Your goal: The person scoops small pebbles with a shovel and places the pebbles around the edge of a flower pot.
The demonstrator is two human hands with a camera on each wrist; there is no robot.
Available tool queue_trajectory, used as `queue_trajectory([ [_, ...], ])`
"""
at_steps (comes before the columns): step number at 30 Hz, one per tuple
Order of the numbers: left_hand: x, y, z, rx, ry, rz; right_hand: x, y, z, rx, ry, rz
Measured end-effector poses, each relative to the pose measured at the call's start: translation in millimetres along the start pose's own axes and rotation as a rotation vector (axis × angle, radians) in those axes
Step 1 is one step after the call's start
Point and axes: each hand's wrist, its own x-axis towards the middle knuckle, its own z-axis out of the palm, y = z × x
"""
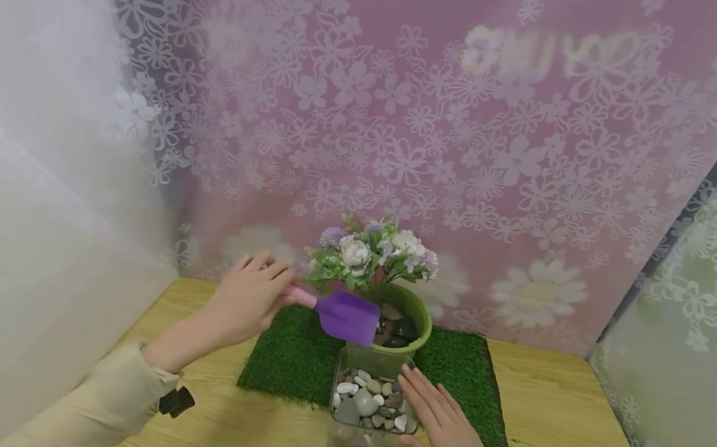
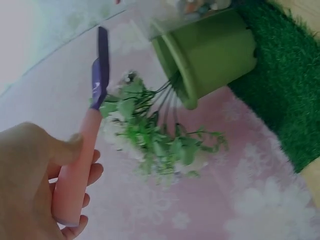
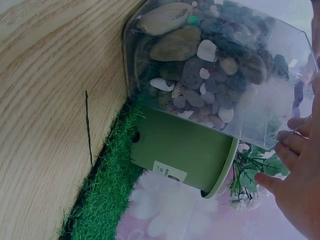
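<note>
1. Fingers of the left hand [image 1: 244,299] are gripping a shovel [image 1: 347,318] by its pink handle [image 2: 74,187], wrapped right round it!
2. Flat, purple and broad, its blade is hanging in the air near the green pot [image 3: 180,145].
3. Clear container [image 1: 363,427] is holding grey, white and brown pebbles [image 1: 365,401].
4. Behind it, the pot is holding dark stones [image 1: 404,330] and white-and-lilac flowers [image 1: 355,255].
5. Right hand [image 1: 453,440] is resting nearly straight fingers on the container's right rim, gripping nothing.

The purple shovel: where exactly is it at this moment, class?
In the head view, the shovel is just left of centre, held in the left hand, its blade hiding part of the green pot.
</note>
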Motion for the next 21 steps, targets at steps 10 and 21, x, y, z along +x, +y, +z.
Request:
queue_trajectory([
  [10,19.6,14.8,-21.0,0.064,-0.020,0.174,1.1,0.0,-0.6,-0.008,0.027,-0.021],
  [21,44.5,53.2,-21.3,0.277,-0.101,0.488,0.1,0.0,1.2,-0.001,0.023,0.001],
])
